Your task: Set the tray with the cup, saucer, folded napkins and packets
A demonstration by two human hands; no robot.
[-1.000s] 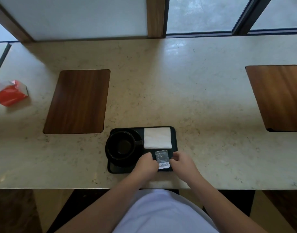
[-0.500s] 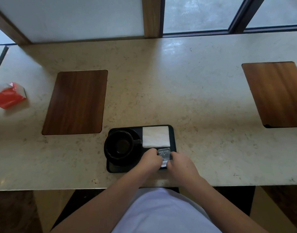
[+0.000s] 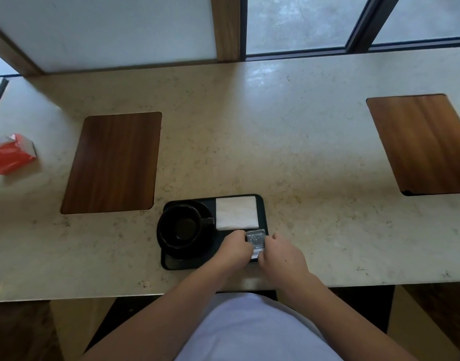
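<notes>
I see the black tray (image 3: 261, 204) near the counter's (image 3: 275, 142) front edge. On it, the cup (image 3: 183, 225) sits on its saucer (image 3: 205, 250) at 9 o'clock, handle toward 3 — the folded napkin (image 3: 236, 216) lies at 1 o'clock. At 4 o'clock both hands flank the packets (image 3: 256, 239): left hand (image 3: 235, 250) and right hand (image 3: 282, 256) have fingertips pinching them from either side. A red box (image 3: 11, 153) lies far off at 9.

Both my forearms reach forward, converging ahead of me. My left hand (image 3: 235, 247) is curled, knuckles up, fingers (image 3: 240, 234) bent down. My right hand (image 3: 282, 254) sits just beside it, also curled, its fingers pointing toward the left hand.
</notes>
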